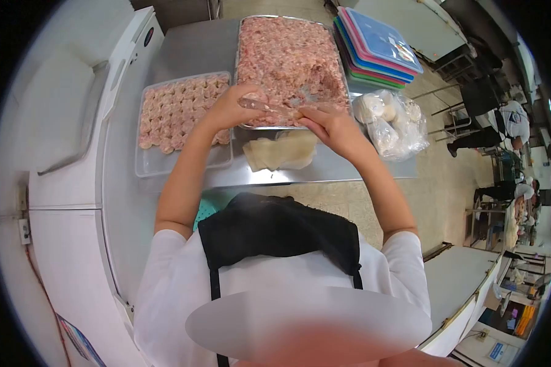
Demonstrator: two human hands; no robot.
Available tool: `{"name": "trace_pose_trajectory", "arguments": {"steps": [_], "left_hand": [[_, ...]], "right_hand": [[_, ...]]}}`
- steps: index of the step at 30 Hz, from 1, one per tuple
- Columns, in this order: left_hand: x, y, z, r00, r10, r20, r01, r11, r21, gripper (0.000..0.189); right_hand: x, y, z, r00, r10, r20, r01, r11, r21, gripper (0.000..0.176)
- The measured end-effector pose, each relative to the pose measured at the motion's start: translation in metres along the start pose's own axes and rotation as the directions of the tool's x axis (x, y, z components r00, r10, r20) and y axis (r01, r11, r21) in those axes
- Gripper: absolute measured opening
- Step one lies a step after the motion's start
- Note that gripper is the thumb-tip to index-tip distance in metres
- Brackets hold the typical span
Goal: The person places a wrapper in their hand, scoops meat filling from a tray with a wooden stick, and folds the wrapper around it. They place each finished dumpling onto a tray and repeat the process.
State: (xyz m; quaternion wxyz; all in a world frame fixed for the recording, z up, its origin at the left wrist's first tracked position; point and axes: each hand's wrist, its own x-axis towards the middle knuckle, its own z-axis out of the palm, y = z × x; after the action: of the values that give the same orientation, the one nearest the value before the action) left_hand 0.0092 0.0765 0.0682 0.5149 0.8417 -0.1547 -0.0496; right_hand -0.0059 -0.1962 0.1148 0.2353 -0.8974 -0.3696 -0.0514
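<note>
A large metal tray [288,55] full of pink minced meat lies on the steel table. Over its near edge, my left hand [234,109] is closed around something small and meat-coloured that I cannot make out clearly. My right hand [330,127] has its fingers pressed together on a thin tool, smeared with meat, that reaches toward the left hand. Pale flat wrappers [280,153] lie stacked just below the hands. To the left, a clear plastic tray [183,164] holds rows of filled dumplings [180,113].
Colourful stacked lids [379,46] stand at the back right, above a plastic bag [390,125] with pale round lumps. The steel table [193,46] meets a white appliance [67,122] on the left. People [511,122] are at the far right.
</note>
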Motion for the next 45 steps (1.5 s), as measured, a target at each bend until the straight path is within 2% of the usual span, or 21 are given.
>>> {"name": "trace_pose_trajectory", "arguments": {"steps": [2, 3, 4, 5, 7, 8, 11, 12, 15, 17, 20, 23, 24, 27, 29, 32, 35, 38, 41, 43, 45], "left_hand": [[-0.007, 0.001, -0.010, 0.994, 0.107, 0.026, -0.109, 0.984, 0.143, 0.051], [-0.014, -0.004, -0.011, 0.995, 0.089, -0.047, -0.083, 0.988, 0.129, 0.051], [-0.024, -0.011, -0.011, 0.991, 0.070, -0.115, -0.057, 0.992, 0.115, 0.050], [-0.032, -0.016, -0.013, 0.982, 0.051, -0.180, -0.033, 0.994, 0.101, 0.050], [-0.044, -0.015, -0.020, 0.962, 0.125, -0.243, -0.105, 0.990, 0.093, 0.050], [-0.049, -0.015, -0.023, 0.948, 0.160, -0.276, -0.141, 0.986, 0.088, 0.049], [-0.064, -0.005, -0.039, 0.973, 0.037, -0.229, -0.034, 0.999, 0.019, 0.055], [-0.071, -0.012, -0.042, 0.964, -0.031, -0.265, 0.033, 0.999, 0.003, 0.055], [-0.104, -0.031, -0.064, 0.913, -0.193, -0.361, 0.190, 0.981, -0.046, 0.054], [-0.135, -0.026, -0.089, 0.893, -0.228, -0.389, 0.224, 0.973, -0.055, 0.052], [-0.177, -0.106, -0.117, 0.826, -0.262, -0.500, 0.303, 0.953, 0.002, 0.048], [-0.208, -0.145, -0.116, 0.792, -0.238, -0.562, 0.502, 0.778, 0.379, 0.046], [-0.211, -0.148, -0.112, 0.782, -0.259, -0.567, 0.527, 0.761, 0.379, 0.048], [-0.209, -0.148, -0.090, 0.746, -0.312, -0.588, 0.568, 0.760, 0.318, 0.055], [-0.203, -0.147, -0.077, 0.712, -0.345, -0.611, 0.555, 0.810, 0.189, 0.065], [-0.191, -0.153, -0.067, 0.703, -0.183, -0.688, 0.498, 0.816, 0.292, 0.074], [-0.176, -0.155, -0.070, 0.686, -0.271, -0.676, 0.541, 0.810, 0.225, 0.077], [-0.170, -0.144, -0.077, 0.702, -0.454, -0.549, 0.609, 0.782, 0.133, 0.073], [-0.177, -0.209, -0.073, 0.776, -0.071, -0.627, 0.424, 0.794, 0.436, 0.078], [-0.183, -0.187, -0.076, 0.812, -0.122, -0.570, 0.371, 0.863, 0.344, 0.070], [-0.187, -0.163, -0.087, 0.850, -0.205, -0.486, 0.446, 0.772, 0.454, 0.057]], "right_hand": [[0.011, 0.010, -0.004, 0.998, -0.005, 0.055, 0.007, 1.000, -0.028, 0.020], [0.018, 0.016, -0.008, 0.996, -0.017, 0.084, 0.020, 0.999, -0.044, 0.020], [0.021, 0.012, -0.017, 0.999, -0.053, 0.013, 0.054, 0.996, -0.077, 0.023], [0.025, 0.003, -0.021, 0.999, -0.051, -0.016, 0.051, 0.999, 0.017, 0.022], [0.026, -0.017, -0.027, 0.997, -0.035, -0.064, 0.047, 0.978, 0.201, 0.021], [0.028, -0.026, -0.019, 1.000, -0.027, 0.010, 0.025, 0.981, 0.191, 0.023], [0.034, -0.038, 0.039, 0.993, -0.014, 0.118, -0.014, 0.974, 0.228, 0.027], [0.040, -0.037, 0.051, 0.987, -0.039, 0.156, -0.004, 0.963, 0.270, 0.029], [0.038, -0.036, 0.065, 0.998, -0.044, 0.042, 0.035, 0.976, 0.214, 0.026], [0.029, -0.026, 0.080, 0.998, 0.062, -0.005, -0.055, 0.929, 0.366, 0.026], [0.011, -0.015, 0.081, 0.961, 0.273, 0.051, -0.258, 0.809, 0.527, 0.026], [-0.011, -0.006, 0.077, 0.875, 0.466, 0.133, -0.423, 0.600, 0.679, 0.026], [-0.018, -0.003, 0.076, 0.838, 0.522, 0.157, -0.456, 0.513, 0.727, 0.026], [-0.034, 0.000, 0.072, 0.781, 0.611, 0.130, -0.468, 0.435, 0.769, 0.026], [-0.038, 0.000, 0.066, 0.774, 0.623, 0.112, -0.468, 0.444, 0.764, 0.029], [-0.041, 0.002, 0.060, 0.770, 0.631, 0.088, -0.461, 0.456, 0.762, 0.029], [-0.043, 0.005, 0.058, 0.773, 0.628, 0.091, -0.467, 0.466, 0.751, 0.030], [-0.046, 0.019, 0.059, 0.782, 0.612, 0.116, -0.481, 0.475, 0.737, 0.029], [-0.045, 0.039, 0.056, 0.775, 0.618, 0.132, -0.513, 0.492, 0.703, 0.029], [-0.041, 0.066, 0.053, 0.759, 0.632, 0.155, -0.560, 0.511, 0.652, 0.031], [-0.032, 0.090, 0.039, 0.867, 0.497, -0.017, -0.448, 0.795, 0.410, 0.034]]}}
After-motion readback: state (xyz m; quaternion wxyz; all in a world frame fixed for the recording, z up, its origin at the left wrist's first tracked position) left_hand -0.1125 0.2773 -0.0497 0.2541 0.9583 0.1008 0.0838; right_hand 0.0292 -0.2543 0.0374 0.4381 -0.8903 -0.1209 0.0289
